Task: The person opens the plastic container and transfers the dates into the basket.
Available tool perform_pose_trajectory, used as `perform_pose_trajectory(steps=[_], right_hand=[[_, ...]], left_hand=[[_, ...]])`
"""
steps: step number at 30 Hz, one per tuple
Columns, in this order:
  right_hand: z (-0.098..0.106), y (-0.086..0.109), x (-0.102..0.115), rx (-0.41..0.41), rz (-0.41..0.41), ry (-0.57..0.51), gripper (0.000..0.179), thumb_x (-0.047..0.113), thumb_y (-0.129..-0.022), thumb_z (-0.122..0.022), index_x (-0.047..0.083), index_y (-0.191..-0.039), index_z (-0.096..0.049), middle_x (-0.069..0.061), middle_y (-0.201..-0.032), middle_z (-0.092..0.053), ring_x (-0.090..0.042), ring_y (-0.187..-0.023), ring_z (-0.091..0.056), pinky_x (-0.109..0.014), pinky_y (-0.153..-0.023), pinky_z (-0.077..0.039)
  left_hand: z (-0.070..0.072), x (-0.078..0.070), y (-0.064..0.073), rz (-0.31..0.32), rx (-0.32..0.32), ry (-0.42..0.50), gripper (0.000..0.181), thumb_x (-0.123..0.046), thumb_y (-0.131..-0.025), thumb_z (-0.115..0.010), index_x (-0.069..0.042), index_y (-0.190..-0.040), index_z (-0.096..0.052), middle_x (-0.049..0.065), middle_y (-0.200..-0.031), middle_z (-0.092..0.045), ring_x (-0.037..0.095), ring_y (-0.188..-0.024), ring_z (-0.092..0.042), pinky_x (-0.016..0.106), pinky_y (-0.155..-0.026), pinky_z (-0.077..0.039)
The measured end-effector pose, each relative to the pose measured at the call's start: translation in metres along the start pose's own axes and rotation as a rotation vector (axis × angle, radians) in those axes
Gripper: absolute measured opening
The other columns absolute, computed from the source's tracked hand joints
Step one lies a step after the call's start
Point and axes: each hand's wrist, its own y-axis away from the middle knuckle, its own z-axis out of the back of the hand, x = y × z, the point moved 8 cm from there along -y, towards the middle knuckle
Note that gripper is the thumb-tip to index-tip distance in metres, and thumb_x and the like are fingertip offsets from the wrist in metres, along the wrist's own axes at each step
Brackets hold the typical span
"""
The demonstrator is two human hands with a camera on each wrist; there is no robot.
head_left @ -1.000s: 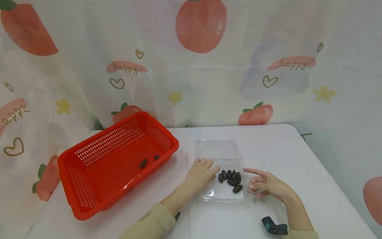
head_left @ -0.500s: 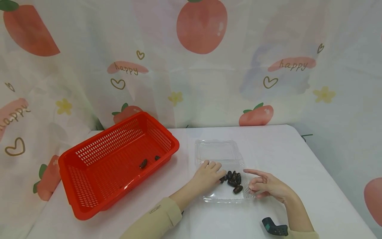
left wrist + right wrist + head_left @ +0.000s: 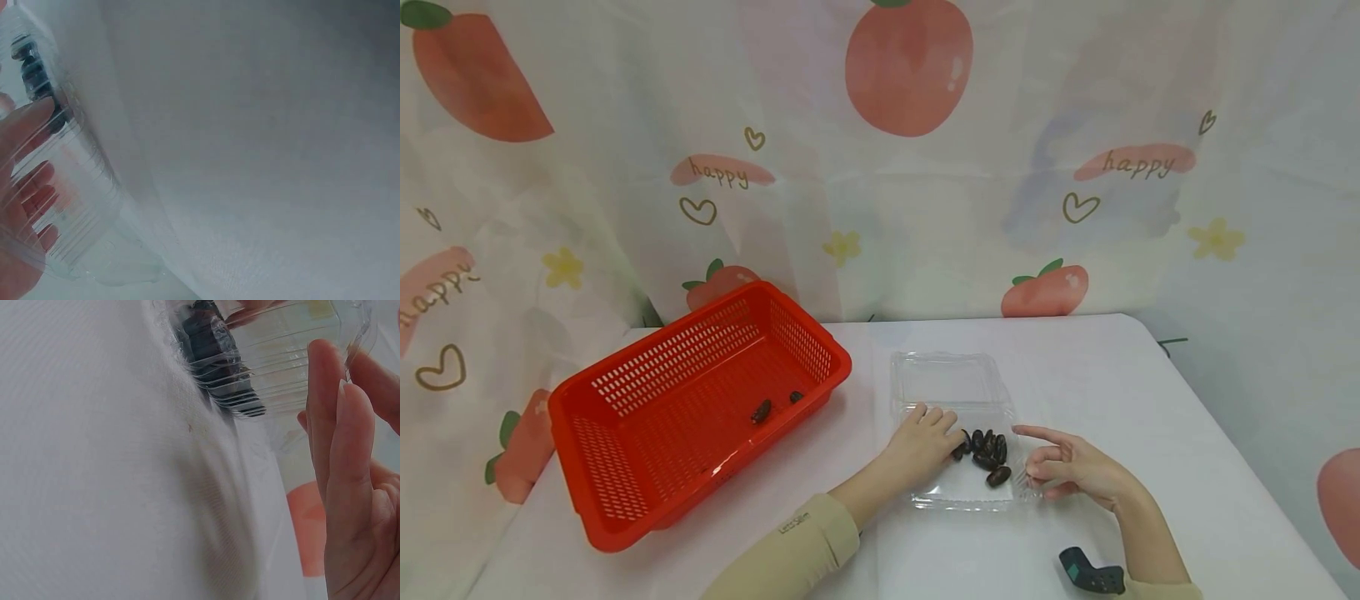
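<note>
A clear plastic clamshell box (image 3: 958, 493) lies on the white table with its lid folded back. Several dark brown, glossy oval pieces like dates (image 3: 998, 477) are grouped in its base. My left hand (image 3: 921, 446) reaches over the box's left side, fingertips at the leftmost pieces and partly covering them. In the left wrist view its thumb lies straight against a dark piece (image 3: 34, 78), with the other fingers apart from it. My right hand (image 3: 1075, 467) pinches the box's right rim, index finger extended along the edge; the right wrist view shows the rim (image 3: 356, 344) among its fingers.
A red perforated basket (image 3: 700, 479) stands on the left of the table, with two dark oval pieces (image 3: 762, 411) inside. A small black device (image 3: 1092, 573) is by the right wrist. A fruit-printed curtain (image 3: 910, 225) hangs behind the table.
My left hand has moved right, onto the leftmost dark pieces, and has stayed there over the last half second. The right hand keeps its place at the box's rim.
</note>
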Motion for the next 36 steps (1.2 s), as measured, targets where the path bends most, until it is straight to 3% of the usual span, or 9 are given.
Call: perform_pose_trajectory(steps=[14,21,28,32,36], right_hand=[[-0.0004,0.0018,0.0028,0.004,0.007,0.003,0.068,0.010,-0.084,-0.064,-0.001,-0.140,-0.025,0.001,-0.082,-0.063,-0.013,-0.073,-0.063,-0.030,-0.059,-0.053],[-0.0003,0.0011,0.0017,0.012,0.014,-0.002,0.068,0.011,-0.084,-0.064,0.001,-0.140,-0.026,0.003,-0.082,-0.063,-0.012,-0.073,-0.064,-0.030,-0.060,-0.053],[-0.0006,0.0027,0.0026,0.009,0.011,0.006,0.067,0.011,-0.085,-0.063,0.001,-0.140,-0.027,0.002,-0.082,-0.063,-0.013,-0.074,-0.064,-0.030,-0.060,-0.053],[-0.0009,0.0027,0.0024,0.003,0.001,0.009,0.068,0.011,-0.084,-0.063,-0.001,-0.140,-0.025,0.001,-0.082,-0.063,-0.013,-0.074,-0.064,-0.030,-0.060,-0.053],[-0.0004,0.0015,0.0004,-0.009,-0.010,0.014,0.069,0.011,-0.084,-0.064,-0.002,-0.140,-0.024,0.001,-0.081,-0.063,-0.013,-0.073,-0.063,-0.029,-0.060,-0.052]], left_hand=[[-0.0031,-0.0001,0.0001,0.012,0.081,0.007,0.029,-0.043,-0.087,-0.054,-0.032,-0.113,-0.060,-0.006,-0.121,-0.048,0.013,-0.111,-0.044,0.036,-0.101,-0.030],[-0.0023,-0.0007,0.0002,0.009,0.075,0.018,0.027,-0.042,-0.086,-0.056,-0.033,-0.111,-0.061,-0.006,-0.118,-0.050,0.013,-0.108,-0.044,0.036,-0.100,-0.031],[-0.0045,-0.0005,0.0001,0.006,0.085,0.040,0.026,-0.040,-0.091,-0.049,-0.033,-0.115,-0.057,-0.006,-0.120,-0.048,0.013,-0.110,-0.043,0.035,-0.100,-0.031],[-0.0024,0.0034,-0.0001,0.027,0.065,0.097,0.024,-0.039,-0.094,-0.045,-0.032,-0.114,-0.054,-0.007,-0.117,-0.047,0.012,-0.110,-0.043,0.036,-0.100,-0.031],[0.0045,0.0089,0.0003,0.054,-0.005,0.141,0.019,-0.036,-0.094,-0.046,-0.029,-0.111,-0.053,-0.007,-0.108,-0.046,0.011,-0.104,-0.045,0.034,-0.095,-0.033]])
